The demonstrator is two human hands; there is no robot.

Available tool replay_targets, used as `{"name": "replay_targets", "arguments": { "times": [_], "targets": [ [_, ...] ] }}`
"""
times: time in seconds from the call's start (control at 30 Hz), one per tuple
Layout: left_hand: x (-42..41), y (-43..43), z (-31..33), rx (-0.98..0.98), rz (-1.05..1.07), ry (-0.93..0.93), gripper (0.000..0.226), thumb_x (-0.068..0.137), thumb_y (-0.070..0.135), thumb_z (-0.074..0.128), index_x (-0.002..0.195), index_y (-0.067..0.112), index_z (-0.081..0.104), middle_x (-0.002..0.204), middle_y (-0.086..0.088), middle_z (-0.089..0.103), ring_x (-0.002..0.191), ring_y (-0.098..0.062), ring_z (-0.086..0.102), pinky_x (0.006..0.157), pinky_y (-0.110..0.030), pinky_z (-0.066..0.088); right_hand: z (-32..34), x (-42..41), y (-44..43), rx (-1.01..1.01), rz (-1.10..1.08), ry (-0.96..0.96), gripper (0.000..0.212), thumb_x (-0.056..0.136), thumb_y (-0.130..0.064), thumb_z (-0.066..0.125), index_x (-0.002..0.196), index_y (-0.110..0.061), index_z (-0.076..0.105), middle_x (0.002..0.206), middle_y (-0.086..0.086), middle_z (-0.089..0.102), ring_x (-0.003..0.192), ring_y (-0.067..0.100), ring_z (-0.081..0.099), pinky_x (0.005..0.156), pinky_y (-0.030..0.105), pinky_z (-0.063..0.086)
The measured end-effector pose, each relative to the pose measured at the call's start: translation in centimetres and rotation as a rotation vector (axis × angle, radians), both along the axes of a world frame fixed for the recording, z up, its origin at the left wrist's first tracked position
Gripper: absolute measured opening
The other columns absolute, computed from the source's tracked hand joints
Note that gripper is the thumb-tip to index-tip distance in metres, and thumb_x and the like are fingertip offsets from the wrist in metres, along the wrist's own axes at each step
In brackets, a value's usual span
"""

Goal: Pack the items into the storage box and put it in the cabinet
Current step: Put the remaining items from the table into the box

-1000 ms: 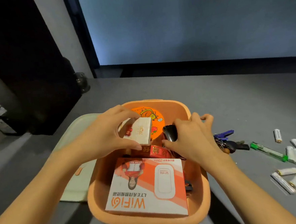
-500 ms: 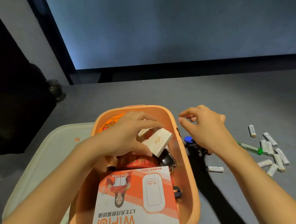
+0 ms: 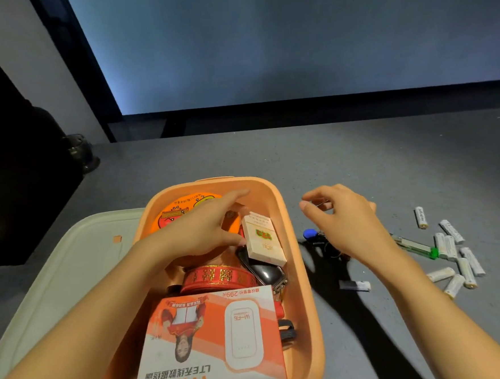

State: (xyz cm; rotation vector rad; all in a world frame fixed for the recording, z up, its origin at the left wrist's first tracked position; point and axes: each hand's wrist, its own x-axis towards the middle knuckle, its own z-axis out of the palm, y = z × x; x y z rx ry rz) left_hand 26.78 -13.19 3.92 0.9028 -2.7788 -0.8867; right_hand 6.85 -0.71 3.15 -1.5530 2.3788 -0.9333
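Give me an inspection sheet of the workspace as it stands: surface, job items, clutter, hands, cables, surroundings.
Surface: grey tabletop, with items loose on its right side.
Job's things: orange storage box open, holding a WiFi carton, red ribbon roll, round orange tin, dark device and small white box. Pale lid lies left of the box.
Still out: keys, green-tipped lighter, white batteries, one more nearer the box.
Clutter: nothing seen beyond these.
Hands: left hand in the box, fingertips at the small white box; right hand empty, above the keys.
Cables: nothing seen.
Surroundings: dark bag at left, blue-grey wall behind.
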Motion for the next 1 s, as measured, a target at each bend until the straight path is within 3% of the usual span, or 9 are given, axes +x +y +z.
{"name": "replay_targets", "arguments": {
  "times": [0.1, 0.23, 0.37, 0.5, 0.63, 0.77, 0.9, 1.0],
  "targets": [
    [0.0, -0.4, -0.2, 0.023, -0.001, -0.009, 0.087, 0.073, 0.027, 0.075, 0.141, 0.03, 0.021, 0.135, 0.012, 0.049, 0.128, -0.005, 0.039, 0.105, -0.025, 0.03, -0.4, -0.6, 0.2, 0.016, -0.004, -0.023, 0.021, 0.089, -0.041, 0.051, 0.103, -0.031, 0.062, 0.103, -0.007, 0.055, 0.087, 0.004, 0.047, 0.083, 0.029, 0.018],
    [0.1, 0.3, 0.3, -0.079, 0.007, 0.038, 0.086, 0.071, 0.037, 0.074, 0.139, 0.037, 0.023, 0.124, 0.028, 0.034, 0.113, 0.009, 0.032, 0.089, -0.011, 0.027, -0.6, -2.0, 1.1, 0.027, -0.025, -0.074, 0.019, 0.087, -0.039, 0.054, 0.101, -0.03, 0.062, 0.103, -0.005, 0.058, 0.088, 0.007, 0.051, 0.093, 0.037, 0.032],
    [-0.3, 1.9, 1.7, -0.091, -0.018, 0.146, 0.078, 0.07, 0.04, 0.072, 0.134, 0.044, 0.028, 0.117, 0.04, 0.034, 0.103, 0.03, 0.033, 0.082, 0.004, 0.028, -1.1, -3.9, 3.0, 0.047, -0.067, -0.109, 0.019, 0.085, -0.037, 0.058, 0.101, -0.029, 0.063, 0.103, 0.0, 0.06, 0.092, 0.014, 0.057, 0.096, 0.049, 0.039],
    [-2.3, 5.4, 3.1, -0.069, -0.038, 0.205, 0.07, 0.071, 0.043, 0.069, 0.132, 0.039, 0.035, 0.125, 0.028, 0.043, 0.113, 0.007, 0.045, 0.09, -0.001, 0.03, -1.6, -7.0, 5.6, 0.06, -0.11, -0.139, 0.023, 0.085, -0.035, 0.06, 0.105, -0.025, 0.063, 0.107, 0.004, 0.062, 0.098, 0.019, 0.058, 0.094, 0.049, 0.041],
    [-5.7, 9.6, 3.1, -0.125, -0.088, 0.205, 0.069, 0.073, 0.045, 0.065, 0.134, 0.034, 0.036, 0.132, 0.019, 0.044, 0.121, 0.006, 0.037, 0.096, -0.001, 0.022, -2.0, -11.0, 8.6, 0.09, -0.099, -0.135, 0.027, 0.084, -0.033, 0.062, 0.109, -0.022, 0.062, 0.109, 0.004, 0.062, 0.098, 0.018, 0.058, 0.092, 0.042, 0.044],
    [-9.9, 13.8, 1.6, -0.228, -0.088, 0.224, 0.066, 0.078, 0.042, 0.063, 0.136, 0.027, 0.036, 0.137, 0.01, 0.041, 0.126, -0.004, 0.035, 0.102, -0.011, 0.021, -2.8, -15.5, 11.8, 0.15, -0.018, -0.134, 0.028, 0.081, -0.033, 0.066, 0.108, -0.025, 0.062, 0.109, 0.0, 0.059, 0.1, 0.017, 0.056, 0.097, 0.046, 0.039],
    [-13.5, 17.0, -1.5, -0.282, -0.051, 0.201, 0.065, 0.079, 0.039, 0.065, 0.136, 0.026, 0.036, 0.137, 0.006, 0.043, 0.119, -0.01, 0.042, 0.1, -0.016, 0.026, -4.0, -19.4, 14.7, 0.245, 0.11, -0.146, 0.038, 0.076, -0.035, 0.071, 0.112, -0.03, 0.06, 0.103, -0.008, 0.054, 0.102, 0.015, 0.053, 0.09, 0.031, 0.039],
    [-15.1, 17.9, -4.7, -0.239, 0.074, 0.105, 0.062, 0.082, 0.032, 0.065, 0.136, 0.024, 0.037, 0.139, 0.004, 0.042, 0.125, -0.014, 0.04, 0.102, -0.022, 0.028, -5.2, -21.0, 15.9, 0.335, 0.226, -0.14, 0.051, 0.071, -0.038, 0.074, 0.119, -0.032, 0.057, 0.114, -0.006, 0.052, 0.109, 0.015, 0.049, 0.095, 0.037, 0.038]
  ]
}}
